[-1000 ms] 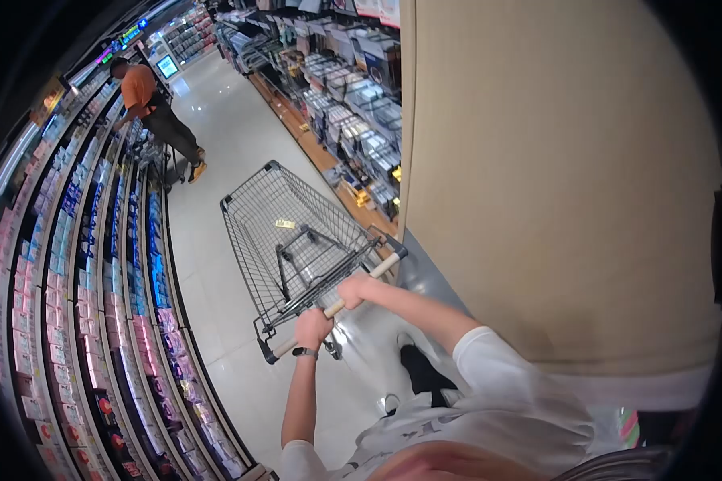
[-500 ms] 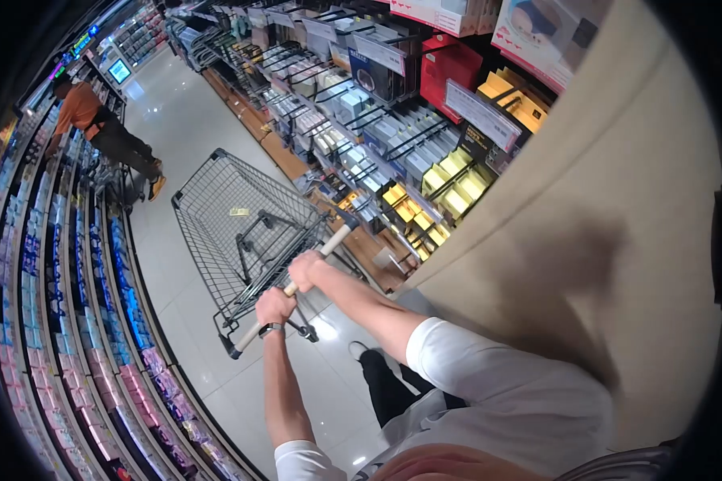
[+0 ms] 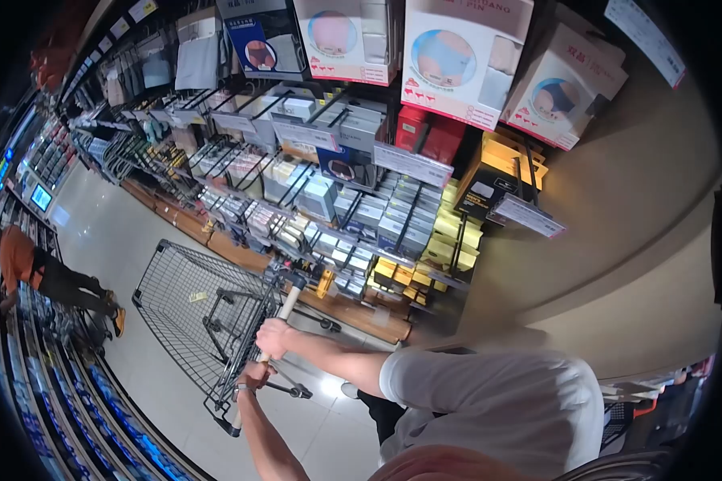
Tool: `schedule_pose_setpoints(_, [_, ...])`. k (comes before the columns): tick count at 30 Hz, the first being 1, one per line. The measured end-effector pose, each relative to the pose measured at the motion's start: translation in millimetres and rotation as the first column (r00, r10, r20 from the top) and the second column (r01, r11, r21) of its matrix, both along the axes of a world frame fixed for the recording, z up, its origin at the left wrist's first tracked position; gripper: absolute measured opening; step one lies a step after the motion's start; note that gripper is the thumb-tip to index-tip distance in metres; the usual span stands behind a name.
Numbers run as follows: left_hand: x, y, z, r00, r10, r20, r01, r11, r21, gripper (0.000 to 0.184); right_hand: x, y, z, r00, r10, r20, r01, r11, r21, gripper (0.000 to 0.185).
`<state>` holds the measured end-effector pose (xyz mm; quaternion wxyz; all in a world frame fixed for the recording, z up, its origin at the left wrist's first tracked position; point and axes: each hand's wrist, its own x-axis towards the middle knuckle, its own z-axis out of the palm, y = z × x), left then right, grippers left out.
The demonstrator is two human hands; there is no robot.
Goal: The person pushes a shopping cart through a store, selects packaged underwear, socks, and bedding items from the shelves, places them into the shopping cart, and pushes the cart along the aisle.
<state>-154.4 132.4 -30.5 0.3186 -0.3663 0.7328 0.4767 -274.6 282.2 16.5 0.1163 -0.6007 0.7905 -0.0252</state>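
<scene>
A wire shopping cart [image 3: 172, 321] stands in front of me, its basket holding only a small yellowish label [image 3: 198, 297]. My right hand [image 3: 273, 338] is wrapped round the middle of its pale handlebar [image 3: 290, 303]. Close beside it, nearer the other end of the same bar, my left hand [image 3: 255, 375] is also closed, with a dark-banded watch [image 3: 245, 388] on the wrist. Both arms reach forward from white sleeves.
Racks of boxed underwear [image 3: 445, 60] and hanging yellow packs [image 3: 449, 240] line the right, beside a beige column [image 3: 586, 240]. Shelves of packaged goods [image 3: 64, 393] run along the left. A person in an orange top [image 3: 16, 256] leans toward them. The tiled floor [image 3: 96, 216] stretches ahead.
My view has swung to the right, so more of the underwear rack shows and the left shelves have shifted toward the edge. Both hands keep hold of the handlebar.
</scene>
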Motion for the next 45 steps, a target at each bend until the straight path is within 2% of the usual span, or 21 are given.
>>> schedule_pose_setpoints(14, [-98, -155, -11, 0.995, -0.065, -0.070, 0.057, 0.993, -0.108, 0.021, -91, -146, -22, 0.998, -0.063, -0.021, 0.060, 0.993, -0.097, 0.013])
schedule_pose_setpoints(19, [-116, -201, -23, 0.975, -0.109, -0.192, 0.072, 0.979, -0.189, 0.023, -112, -181, -16, 0.997, -0.076, -0.005, 0.074, 0.983, -0.167, 0.012])
schedule_pose_setpoints(23, [-128, -231, -29, 0.956, -0.075, -0.285, 0.042, 0.992, -0.120, 0.024, -123, -202, -17, 0.994, -0.109, 0.000, 0.106, 0.969, -0.225, 0.012])
schedule_pose_setpoints(26, [-143, -249, -12, 0.978, -0.115, -0.174, 0.101, 0.991, -0.088, 0.022, -131, -242, -55, 0.982, -0.188, 0.019, 0.188, 0.965, -0.182, 0.022])
schedule_pose_setpoints(27, [-154, -272, -34, 0.996, -0.082, -0.027, 0.081, 0.996, -0.049, 0.021, -134, -232, -42, 0.982, -0.159, 0.104, 0.182, 0.943, -0.278, 0.032])
schedule_pose_setpoints(28, [-154, -266, -18, 0.988, -0.105, -0.110, 0.099, 0.993, -0.061, 0.020, -129, -215, -30, 0.977, -0.120, 0.178, 0.180, 0.910, -0.373, 0.043])
schedule_pose_setpoints(30, [-154, -222, 55, 0.960, -0.189, -0.206, 0.134, 0.958, -0.252, 0.017, -118, -186, -48, 0.984, 0.008, 0.176, 0.134, 0.613, -0.779, 0.058])
schedule_pose_setpoints(31, [-158, -265, -1, 0.971, -0.131, -0.198, 0.118, 0.990, -0.080, 0.018, -112, -167, -42, 0.892, 0.168, 0.420, 0.242, 0.608, -0.756, 0.059])
schedule_pose_setpoints(32, [-163, -281, -12, 0.966, -0.167, -0.199, 0.148, 0.983, -0.107, 0.018, -104, -137, -26, 0.712, 0.158, 0.684, 0.389, 0.722, -0.572, 0.054])
schedule_pose_setpoints(33, [-168, -284, -14, 0.954, -0.216, -0.207, 0.184, 0.969, -0.164, 0.018, -101, -102, -26, 0.358, 0.267, 0.895, 0.502, 0.753, -0.425, 0.050])
schedule_pose_setpoints(34, [-174, -285, -17, 0.941, -0.259, -0.217, 0.213, 0.953, -0.213, 0.018, -106, -63, -27, 0.288, 0.271, 0.918, 0.460, 0.802, -0.381, 0.050])
schedule_pose_setpoints(36, [-183, -288, -21, 0.915, -0.332, -0.231, 0.258, 0.919, -0.298, 0.019, -92, 33, 34, 0.199, 0.051, 0.979, 0.609, 0.776, -0.164, 0.051])
schedule_pose_setpoints(37, [-185, -289, -19, 0.902, -0.364, -0.233, 0.276, 0.900, -0.336, 0.019, -88, 71, 53, 0.254, -0.073, 0.964, 0.692, 0.710, -0.129, 0.052])
schedule_pose_setpoints(38, [-190, -288, -18, 0.891, -0.389, -0.234, 0.290, 0.884, -0.366, 0.019, -70, 110, 96, 0.338, -0.013, 0.941, 0.772, 0.575, -0.270, 0.050])
schedule_pose_setpoints(39, [-192, -287, -17, 0.881, -0.414, -0.230, 0.304, 0.867, -0.395, 0.019, -52, 142, 188, 0.391, -0.110, 0.914, 0.804, 0.524, -0.281, 0.045])
schedule_pose_setpoints(40, [-195, -284, -16, 0.872, -0.432, -0.231, 0.313, 0.854, -0.415, 0.019, -42, 168, 238, 0.623, -0.128, 0.772, 0.729, 0.453, -0.513, 0.040])
schedule_pose_setpoints(41, [-198, -279, -12, 0.867, -0.444, -0.225, 0.322, 0.845, -0.427, 0.019, -22, 183, 288, 0.527, -0.115, 0.842, 0.845, 0.174, -0.505, 0.052])
schedule_pose_setpoints(42, [-200, -277, -11, 0.860, -0.458, -0.227, 0.329, 0.836, -0.439, 0.020, -10, 201, 328, 0.576, -0.253, 0.778, 0.796, -0.044, -0.603, 0.044])
schedule_pose_setpoints(43, [-200, -277, -11, 0.852, -0.472, -0.229, 0.336, 0.826, -0.453, 0.020, -7, 212, 349, 0.662, -0.191, 0.725, 0.663, -0.303, -0.685, 0.033])
schedule_pose_setpoints(44, [-201, -277, -10, 0.840, -0.491, -0.230, 0.348, 0.814, -0.465, 0.020, -9, 229, 367, 0.722, -0.318, 0.614, 0.484, -0.402, -0.777, 0.022])
schedule_pose_setpoints(45, [-201, -280, -12, 0.825, -0.515, -0.231, 0.362, 0.797, -0.483, 0.020, -8, 235, 385, 0.660, -0.468, 0.588, 0.375, -0.473, -0.798, 0.018])
